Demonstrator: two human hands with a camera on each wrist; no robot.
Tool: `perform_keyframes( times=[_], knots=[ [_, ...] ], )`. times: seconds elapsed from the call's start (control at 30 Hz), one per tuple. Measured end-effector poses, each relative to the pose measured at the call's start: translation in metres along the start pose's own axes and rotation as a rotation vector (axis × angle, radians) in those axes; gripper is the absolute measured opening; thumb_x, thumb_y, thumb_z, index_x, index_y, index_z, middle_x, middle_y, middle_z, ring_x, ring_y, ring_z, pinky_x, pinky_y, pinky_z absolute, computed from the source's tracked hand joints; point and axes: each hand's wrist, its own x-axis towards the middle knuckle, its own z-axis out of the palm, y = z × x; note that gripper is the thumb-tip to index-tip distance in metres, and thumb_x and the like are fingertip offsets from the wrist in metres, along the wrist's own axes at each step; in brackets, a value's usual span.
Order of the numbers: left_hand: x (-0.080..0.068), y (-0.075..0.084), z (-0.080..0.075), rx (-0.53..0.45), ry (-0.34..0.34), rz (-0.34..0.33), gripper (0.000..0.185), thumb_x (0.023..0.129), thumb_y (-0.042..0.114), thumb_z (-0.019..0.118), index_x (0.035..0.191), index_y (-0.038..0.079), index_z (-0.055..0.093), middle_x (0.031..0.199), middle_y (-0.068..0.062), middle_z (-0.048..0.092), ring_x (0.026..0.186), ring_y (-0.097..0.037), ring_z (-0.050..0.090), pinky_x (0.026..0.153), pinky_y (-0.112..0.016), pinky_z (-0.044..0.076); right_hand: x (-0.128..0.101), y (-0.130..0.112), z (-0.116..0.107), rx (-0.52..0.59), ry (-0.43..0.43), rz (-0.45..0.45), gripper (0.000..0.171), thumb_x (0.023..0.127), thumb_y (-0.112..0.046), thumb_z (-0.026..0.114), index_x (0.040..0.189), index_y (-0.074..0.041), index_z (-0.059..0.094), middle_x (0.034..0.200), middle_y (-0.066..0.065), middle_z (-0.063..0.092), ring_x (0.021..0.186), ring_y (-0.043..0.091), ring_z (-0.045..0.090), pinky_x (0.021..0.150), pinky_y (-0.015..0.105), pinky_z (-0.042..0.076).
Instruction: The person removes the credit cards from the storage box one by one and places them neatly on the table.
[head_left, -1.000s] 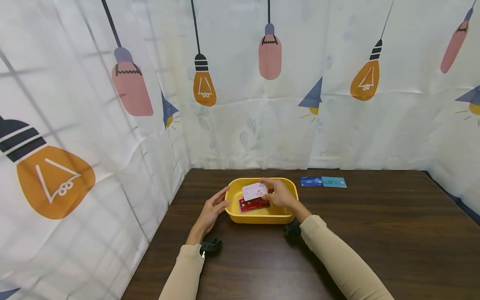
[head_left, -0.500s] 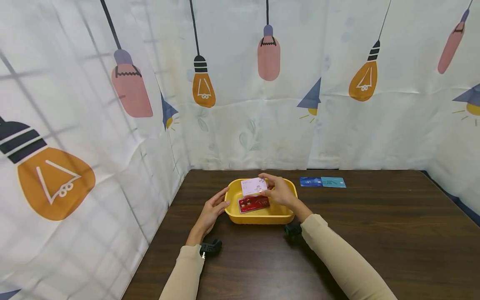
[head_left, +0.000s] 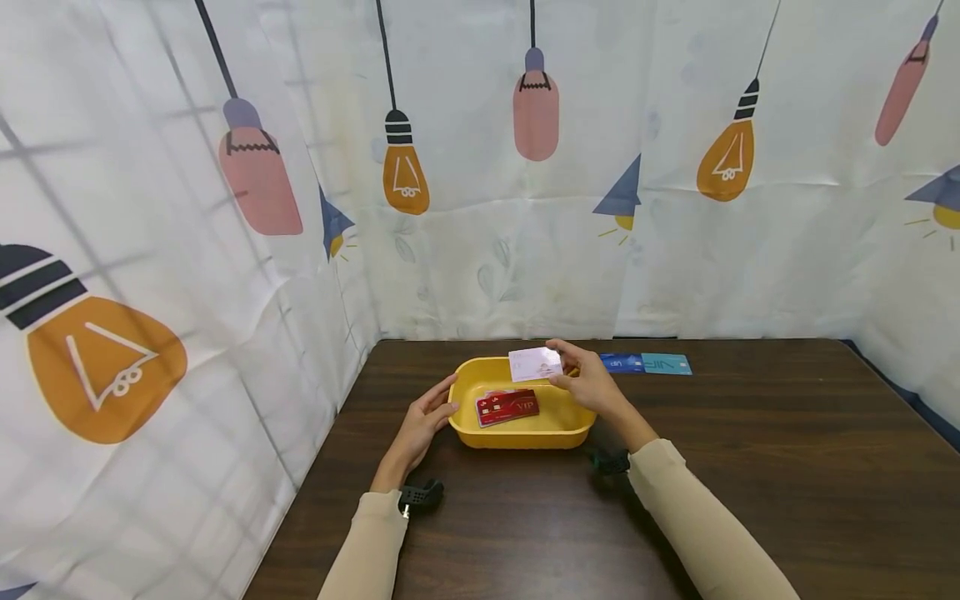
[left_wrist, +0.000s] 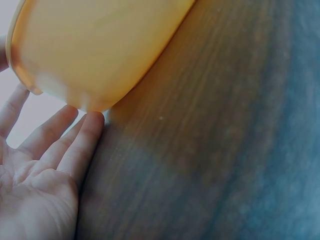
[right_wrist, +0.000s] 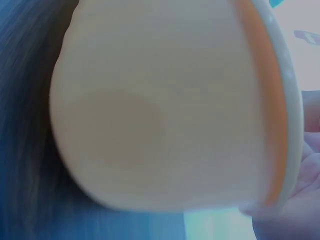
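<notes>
A yellow plastic basket (head_left: 525,438) stands on the table. My left hand (head_left: 417,427) holds its left end, the thumb at the rim and the fingers against the outer wall; the left wrist view shows these fingers (left_wrist: 82,145) nearly straight. Over the basket's far right part, my right hand (head_left: 596,385) pinches a pale pink card (head_left: 534,364) between thumb and fingers. Red cards (head_left: 510,407), the top one marked VIP, lie inside on the basket floor. In the right wrist view the basket's wall (right_wrist: 150,125) hides most of that hand.
A blue card (head_left: 622,363) and a teal card (head_left: 667,364) lie side by side behind the basket to the right. The dark wooden table (head_left: 787,467) extends to the right and front. White printed curtains (head_left: 465,275) hang behind and at the left.
My right hand has lifted the pale pink card off the red cards and carried it right and back toward the basket's far rim. The left hand has stayed at the basket's left end.
</notes>
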Motion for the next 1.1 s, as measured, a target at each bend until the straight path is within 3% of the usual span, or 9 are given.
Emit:
perform_keyframes(
  times=[0.47,0.83,1.1],
  knots=[
    [-0.001,-0.001,0.000,0.001,-0.004,-0.002,0.054,0.104,0.014,0.059,0.155,0.020,0.046,0.161,-0.013,0.044,0.147,-0.033,0.044,0.113,-0.045,0.047,-0.018,0.019,-0.028,0.057,0.055,0.028,0.058,0.093,0.000,0.070,0.148,-0.010,0.053,0.090,0.012,0.059,0.075,0.024,0.048,0.060,0.026,0.040],
    [0.001,-0.002,-0.001,-0.005,-0.002,-0.007,0.053,0.104,0.013,0.058,0.155,0.020,0.046,0.162,-0.011,0.042,0.148,-0.032,0.043,0.104,-0.027,0.053,-0.021,0.033,-0.050,0.080,0.075,0.044,0.060,0.094,0.001,0.068,0.150,-0.007,0.050,0.093,0.014,0.061,0.083,0.025,0.051,0.064,0.025,0.045],
    [0.001,0.000,-0.002,-0.022,-0.019,-0.004,0.054,0.104,0.013,0.058,0.156,0.020,0.045,0.162,-0.012,0.042,0.148,-0.033,0.043,0.104,-0.030,0.053,-0.022,0.045,-0.064,0.109,0.085,0.083,0.061,0.096,0.000,0.067,0.153,-0.007,0.047,0.098,0.015,0.061,0.087,0.024,0.049,0.065,0.025,0.043]
  ],
)
